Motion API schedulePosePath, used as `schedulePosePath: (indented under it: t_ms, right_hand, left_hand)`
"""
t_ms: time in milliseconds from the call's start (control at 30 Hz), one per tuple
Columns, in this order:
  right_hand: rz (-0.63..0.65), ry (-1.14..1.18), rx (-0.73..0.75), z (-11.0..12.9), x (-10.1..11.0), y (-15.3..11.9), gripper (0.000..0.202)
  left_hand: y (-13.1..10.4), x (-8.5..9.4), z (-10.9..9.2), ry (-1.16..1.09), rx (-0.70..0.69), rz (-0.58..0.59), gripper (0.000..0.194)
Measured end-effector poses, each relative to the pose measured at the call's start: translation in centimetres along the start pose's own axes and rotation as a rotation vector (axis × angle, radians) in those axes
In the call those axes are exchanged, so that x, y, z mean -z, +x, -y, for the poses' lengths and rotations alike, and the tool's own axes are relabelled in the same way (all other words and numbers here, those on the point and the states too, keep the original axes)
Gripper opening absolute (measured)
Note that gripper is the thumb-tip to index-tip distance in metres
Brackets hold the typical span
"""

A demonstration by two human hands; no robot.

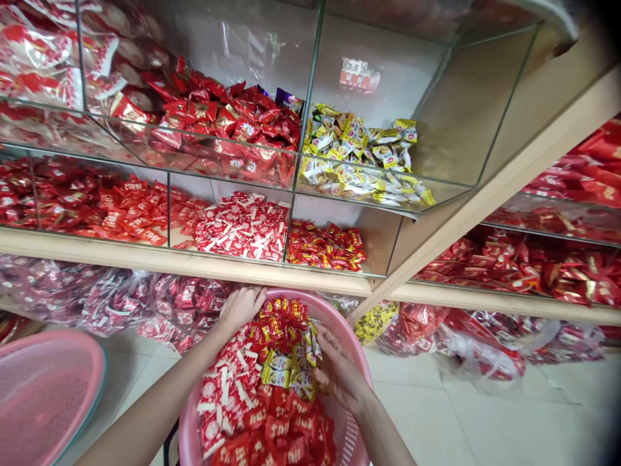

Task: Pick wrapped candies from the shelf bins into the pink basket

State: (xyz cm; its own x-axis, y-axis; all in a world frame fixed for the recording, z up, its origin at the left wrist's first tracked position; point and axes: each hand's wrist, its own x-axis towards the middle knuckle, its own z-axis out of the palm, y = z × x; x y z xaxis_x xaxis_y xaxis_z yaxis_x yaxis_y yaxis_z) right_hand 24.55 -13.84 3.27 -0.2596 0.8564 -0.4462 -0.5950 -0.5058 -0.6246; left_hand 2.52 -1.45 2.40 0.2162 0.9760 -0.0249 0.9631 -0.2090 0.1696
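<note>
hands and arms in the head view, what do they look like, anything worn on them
The left hand and right hand are ungloved. The slim left forearm and right forearm are bare: no sleeve, watch or bracelet shows. Nail details are too blurred to tell.

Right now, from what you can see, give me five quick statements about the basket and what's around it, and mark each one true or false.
1. The left hand is at the rim of the basket. True.
2. Both hands are at the rim's far edge. False: the right hand reaches in to the yellow packets.
3. A pink basin is left of the basket. True.
4. All packets in the basket look alike. False: red packets, red-and-white packets and yellow packets show.
5. A shelf bin also holds yellow packets. True.
</note>
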Motion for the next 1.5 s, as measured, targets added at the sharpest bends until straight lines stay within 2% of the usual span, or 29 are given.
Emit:
schedulePosePath:
  t_ms: [267,400,533,733,867,967,1100,1200,1267,1400,1500]
  right_hand:
    - [-0.048,-0.006,-0.003,0.0,0.3,-0.2,0.035]
    - [-0.08,-0.141,0.061,0.2,0.2,-0.2,0.041]
    - [-0.053,-0.468,0.172,1.7,0.1,-0.3,0.047]
    - [0.099,-1.067,0.228,6.7,1.0,-0.1,0.047]
    - [0.279,-1.513,0.095,9.3,0.7,0.6,0.044]
    - [0.447,-1.715,-0.037,9.8,-0.5,1.8,0.042]
    - [0.611,-1.841,-0.143,9.1,-2.2,3.8,0.044]
    - [0.666,-1.902,-0.171,8.2,-2.8,5.0,0.043]
    - [0.633,-1.918,-0.126,7.7,-2.7,5.5,0.043]
    - [0.484,-1.88,-0.036,6.9,-1.9,6.0,0.044]
    - [0.448,-1.779,0.011,6.7,-1.2,6.2,0.034]
  left_hand:
    - [0.1,-0.4,0.1,0.033,-0.011,-0.009,0.052]
    - [0.1,-0.5,0.1,0.042,-0.014,-0.012,0.052]
    - [0.1,-0.5,0.1,0.047,-0.01,-0.014,0.054]
    - [0.0,-0.3,0.0,0.034,-0.002,-0.01,0.055]
    - [0.0,-0.2,0.0,0.018,0.003,-0.004,0.055]
    - [-0.1,-0.2,-0.1,0.006,0.016,0.002,0.054]
    - [-0.2,0.0,-0.1,-0.013,0.047,0.014,0.053]
    - [-0.3,0.1,-0.2,-0.03,0.062,0.02,0.053]
    - [-0.3,0.1,-0.2,-0.039,0.067,0.022,0.053]
    - [-0.3,0.1,-0.2,-0.05,0.067,0.023,0.052]
    - [-0.3,0.1,-0.2,-0.05,0.062,0.021,0.051]
